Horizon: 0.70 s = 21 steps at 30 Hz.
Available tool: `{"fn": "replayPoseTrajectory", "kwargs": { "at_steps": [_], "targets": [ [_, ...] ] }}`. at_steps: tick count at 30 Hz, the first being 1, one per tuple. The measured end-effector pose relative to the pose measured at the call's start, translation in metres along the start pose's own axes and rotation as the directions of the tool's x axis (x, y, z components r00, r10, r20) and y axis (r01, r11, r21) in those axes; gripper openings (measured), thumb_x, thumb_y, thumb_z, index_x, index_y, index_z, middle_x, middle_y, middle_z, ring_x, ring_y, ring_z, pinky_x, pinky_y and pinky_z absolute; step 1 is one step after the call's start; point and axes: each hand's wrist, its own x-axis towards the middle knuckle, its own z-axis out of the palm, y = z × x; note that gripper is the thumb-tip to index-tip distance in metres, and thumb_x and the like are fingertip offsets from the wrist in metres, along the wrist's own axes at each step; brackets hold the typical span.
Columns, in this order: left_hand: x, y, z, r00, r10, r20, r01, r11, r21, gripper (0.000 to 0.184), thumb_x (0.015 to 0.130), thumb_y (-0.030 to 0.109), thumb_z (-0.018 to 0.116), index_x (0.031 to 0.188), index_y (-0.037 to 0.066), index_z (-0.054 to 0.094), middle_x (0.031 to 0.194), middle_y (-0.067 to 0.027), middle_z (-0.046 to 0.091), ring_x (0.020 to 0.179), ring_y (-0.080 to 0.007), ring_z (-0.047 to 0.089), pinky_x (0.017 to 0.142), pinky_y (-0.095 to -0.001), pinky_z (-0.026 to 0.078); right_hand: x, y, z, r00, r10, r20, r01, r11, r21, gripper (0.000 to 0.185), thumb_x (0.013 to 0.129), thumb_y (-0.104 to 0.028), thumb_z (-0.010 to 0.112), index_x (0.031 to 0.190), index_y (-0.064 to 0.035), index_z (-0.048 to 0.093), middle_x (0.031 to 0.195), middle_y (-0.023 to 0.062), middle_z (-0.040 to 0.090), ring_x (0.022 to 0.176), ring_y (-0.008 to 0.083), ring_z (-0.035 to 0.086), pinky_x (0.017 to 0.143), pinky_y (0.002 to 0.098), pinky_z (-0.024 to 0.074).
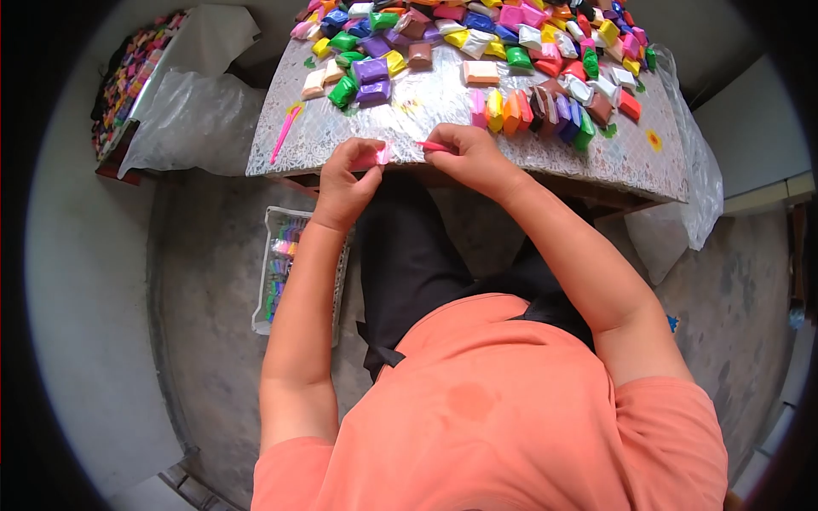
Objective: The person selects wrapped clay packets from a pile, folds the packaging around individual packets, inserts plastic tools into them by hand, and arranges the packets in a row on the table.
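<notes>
At the table's (332, 128) near edge, my left fingers (351, 166) pinch a small pink packet (371, 159), and my right fingers (464, 153) grasp a slim pink piece (433, 146) (the two objects sit apart, tips facing). Beyond them lies a row of coloured packets (532, 111); a pink tool (285, 134) rests to the left.
</notes>
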Motion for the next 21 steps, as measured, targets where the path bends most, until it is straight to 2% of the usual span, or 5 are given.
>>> {"fn": "replayPoseTrajectory", "kwargs": {
  "at_steps": [4,7,15,18,21],
  "targets": [
    [-0.019,0.029,-0.002,0.981,-0.119,0.153,0.165,0.926,-0.338,0.020,0.082,-0.007,0.064,0.098,0.004,0.059,0.118,-0.0095,0.066,0.107,-0.0120,0.060,0.093,-0.0268,0.048,-0.020,-0.030,-0.016,0.999,-0.016,-0.049,0.020,0.995,0.101,0.012,0.089,-0.014,0.069,0.094,-0.0029,0.069,0.078,-0.0053,0.059,0.072,0.0021,0.049,0.065,0.0211,0.0414],
    [-0.032,0.058,0.003,0.970,-0.064,0.235,0.156,0.903,-0.400,0.021,0.081,-0.008,0.065,0.096,0.004,0.058,0.118,-0.0113,0.065,0.108,-0.0131,0.060,0.094,-0.0266,0.046,-0.040,-0.045,-0.022,0.994,-0.102,-0.046,0.108,0.986,0.128,0.010,0.089,-0.011,0.069,0.094,-0.0034,0.070,0.081,-0.0045,0.060,0.073,0.0025,0.050,0.064,0.0207,0.0404],
    [-0.051,0.107,0.018,0.933,0.174,0.315,-0.088,0.959,-0.271,0.026,0.070,-0.010,0.056,0.093,0.003,0.059,0.113,-0.0064,0.066,0.099,-0.0123,0.060,0.088,-0.0277,0.049,-0.103,-0.063,-0.045,0.971,-0.235,0.046,0.227,0.964,0.138,0.011,0.085,-0.001,0.070,0.096,-0.0029,0.071,0.091,0.0013,0.062,0.079,0.0072,0.055,0.070,0.0214,0.0434],
    [-0.054,0.125,0.025,0.898,0.198,0.393,-0.090,0.957,-0.277,0.024,0.067,-0.013,0.053,0.083,0.004,0.055,0.111,-0.0106,0.067,0.118,-0.0241,0.057,0.101,-0.0353,0.042,-0.120,-0.067,-0.049,0.956,-0.287,0.062,0.281,0.955,0.092,0.013,0.085,0.001,0.070,0.097,-0.0028,0.071,0.091,0.0027,0.063,0.082,0.0096,0.058,0.071,0.0225,0.0455],
    [-0.056,0.129,0.034,0.882,0.242,0.404,-0.117,0.943,-0.311,0.024,0.067,-0.014,0.054,0.083,0.003,0.054,0.109,-0.0113,0.067,0.117,-0.0250,0.057,0.103,-0.0380,0.042,-0.135,-0.067,-0.055,0.945,-0.316,0.084,0.316,0.949,0.014,0.014,0.085,0.000,0.071,0.098,-0.0031,0.070,0.091,0.0037,0.063,0.082,0.0115,0.060,0.071,0.0238,0.0473]
  ]
}}
